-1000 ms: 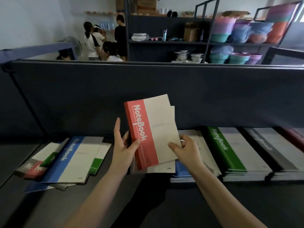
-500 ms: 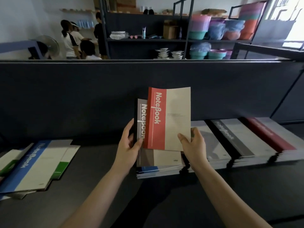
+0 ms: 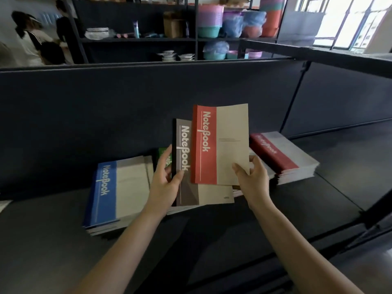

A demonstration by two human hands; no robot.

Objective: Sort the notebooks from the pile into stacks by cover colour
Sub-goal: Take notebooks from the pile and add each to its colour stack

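At the left a squared stack of blue-banded notebooks [image 3: 106, 192] lies flat on the matte dark desk [image 3: 318, 209]. A green-banded cover [image 3: 162, 153] peeks out behind the left hand [image 3: 167, 185]. That hand grips a grey-brown notebook [image 3: 186, 194] by its spine, thumb on the front, fingers [image 3: 165, 159] curled behind. Overlapping it, the red-banded notebook [image 3: 220, 145], smooth cream card, is held upright, the right hand [image 3: 254, 181] pinching its lower corner. Just to the right sits the red stack [image 3: 284, 155]. A dark fabric partition [image 3: 106, 113] backs the desk; beyond it stand shelves of plastic basins [image 3: 212, 24].
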